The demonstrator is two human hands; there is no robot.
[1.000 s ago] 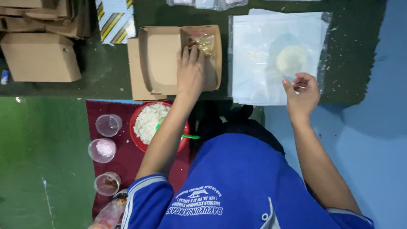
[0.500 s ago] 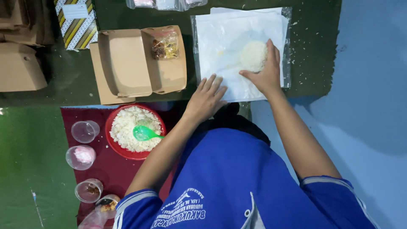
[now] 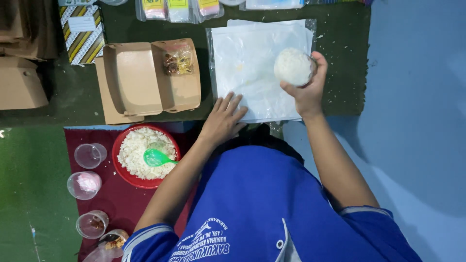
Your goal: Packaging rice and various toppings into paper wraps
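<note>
up close, the rice ball point(image 3: 294, 67) sits gripped in the right hand point(image 3: 307, 87), fingers curled round it above the white paper sheets point(image 3: 247, 63). the left hand point(image 3: 224, 120) lies flat and open on the paper's near edge. beside it stand 1 open cardboard box point(image 3: 145, 77) and a red bowl of rice point(image 3: 144, 155).

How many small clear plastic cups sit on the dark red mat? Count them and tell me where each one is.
4, in a column left of the red rice bowl: an empty cup at top, one with pink contents, one with brown contents, and one at the bottom edge, partly cut off. More may lie out of view.
</note>
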